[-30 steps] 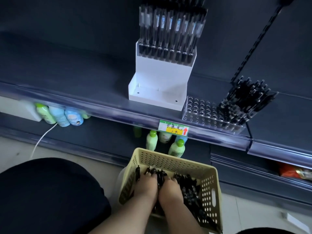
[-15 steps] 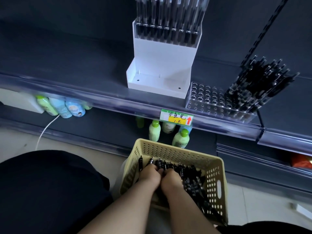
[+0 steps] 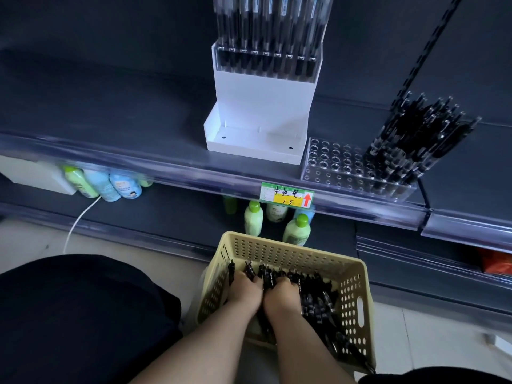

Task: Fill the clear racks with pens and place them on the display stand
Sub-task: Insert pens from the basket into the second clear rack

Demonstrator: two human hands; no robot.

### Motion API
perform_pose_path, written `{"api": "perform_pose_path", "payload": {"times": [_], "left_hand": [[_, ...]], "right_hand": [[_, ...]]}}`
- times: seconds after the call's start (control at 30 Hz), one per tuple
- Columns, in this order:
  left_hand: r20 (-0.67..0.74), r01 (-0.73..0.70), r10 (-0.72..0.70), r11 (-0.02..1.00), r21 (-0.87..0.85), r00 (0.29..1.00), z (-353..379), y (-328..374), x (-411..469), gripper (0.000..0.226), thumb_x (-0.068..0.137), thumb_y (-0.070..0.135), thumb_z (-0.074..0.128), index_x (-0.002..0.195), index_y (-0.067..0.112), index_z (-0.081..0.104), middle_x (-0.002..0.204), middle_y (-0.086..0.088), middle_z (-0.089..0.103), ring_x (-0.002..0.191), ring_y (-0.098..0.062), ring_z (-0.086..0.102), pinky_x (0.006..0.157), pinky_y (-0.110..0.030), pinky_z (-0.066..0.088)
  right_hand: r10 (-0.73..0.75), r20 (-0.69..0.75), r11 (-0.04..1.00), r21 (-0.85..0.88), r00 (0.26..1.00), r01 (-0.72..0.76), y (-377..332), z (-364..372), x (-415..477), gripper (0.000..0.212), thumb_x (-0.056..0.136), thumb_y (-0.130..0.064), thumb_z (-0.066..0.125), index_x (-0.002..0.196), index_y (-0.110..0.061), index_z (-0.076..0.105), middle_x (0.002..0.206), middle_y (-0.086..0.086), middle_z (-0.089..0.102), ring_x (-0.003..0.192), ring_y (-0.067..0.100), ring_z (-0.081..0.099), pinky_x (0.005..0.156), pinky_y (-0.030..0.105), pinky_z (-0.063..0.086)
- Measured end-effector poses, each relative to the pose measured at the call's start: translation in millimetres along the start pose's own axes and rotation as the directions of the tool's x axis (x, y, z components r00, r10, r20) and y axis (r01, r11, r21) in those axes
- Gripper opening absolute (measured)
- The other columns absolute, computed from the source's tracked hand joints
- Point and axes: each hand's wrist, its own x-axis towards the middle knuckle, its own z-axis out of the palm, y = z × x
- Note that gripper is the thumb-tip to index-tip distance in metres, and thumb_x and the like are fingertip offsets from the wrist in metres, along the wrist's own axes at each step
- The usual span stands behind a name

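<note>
Down near the floor, both hands were sunk in the cream basket. The left hand and right hand were pressed side by side, fingers curled round a bunch of the loose pens that filled the basket's right half and far end. The hands sat nearer the basket's left wall, with a little room there and the pile crowding them on the right. Above, on the shelf, the clear rack stood right at the front lip, its right part packed with leaning black pens and its left holes bare. Just beside it on the left stood the white display stand, its lower step showing bare floor and one filled rack seated on top. The dark shelf ran on wide to the left of the stand. A price label hung on the lip, with bottles beneath it behind the basket.
</note>
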Motion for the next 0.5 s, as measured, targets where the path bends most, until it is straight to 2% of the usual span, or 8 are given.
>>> {"api": "perform_pose_path", "payload": {"times": [0.17,0.3,0.4,0.5], "left_hand": [[0.018,-0.008,0.008,0.999,-0.045,1.000,3,-1,2,0.028,0.091,0.023,0.053,0.113,0.005,0.054,0.115,-0.017,0.063,0.107,-0.031,0.058,0.083,-0.027,0.041],[-0.014,-0.039,0.038,0.997,-0.065,0.999,-1,-5,4,0.020,0.089,0.024,0.056,0.102,0.009,0.056,0.107,-0.014,0.065,0.100,-0.029,0.060,0.080,-0.027,0.043],[-0.030,-0.075,0.073,0.995,-0.062,0.997,-4,-6,4,0.013,0.089,0.026,0.055,0.093,0.015,0.050,0.103,-0.011,0.065,0.095,-0.028,0.060,0.072,-0.024,0.038],[-0.078,-0.147,0.140,0.985,-0.092,0.987,-7,-5,-1,0.014,0.089,0.023,0.057,0.096,0.012,0.053,0.102,-0.013,0.066,0.095,-0.028,0.061,0.071,-0.024,0.037]], "right_hand": [[-0.036,0.077,0.999,0.014,0.996,0.035,4,1,5,0.035,0.091,-0.027,0.051,0.123,-0.013,0.056,0.125,0.012,0.058,0.116,0.028,0.053,0.094,0.030,0.042],[-0.070,0.022,0.995,0.069,0.997,0.068,8,1,5,0.030,0.088,-0.027,0.058,0.115,-0.015,0.059,0.118,0.008,0.061,0.112,0.024,0.055,0.087,0.023,0.041],[-0.112,-0.019,0.990,0.079,0.994,0.113,6,-2,3,0.021,0.088,-0.024,0.058,0.107,-0.015,0.061,0.110,0.005,0.065,0.106,0.022,0.058,0.080,0.020,0.040],[-0.174,-0.045,0.983,0.043,0.984,0.176,2,-6,-3,0.021,0.087,-0.024,0.056,0.104,-0.013,0.063,0.107,0.005,0.067,0.103,0.022,0.060,0.076,0.020,0.040]]}}
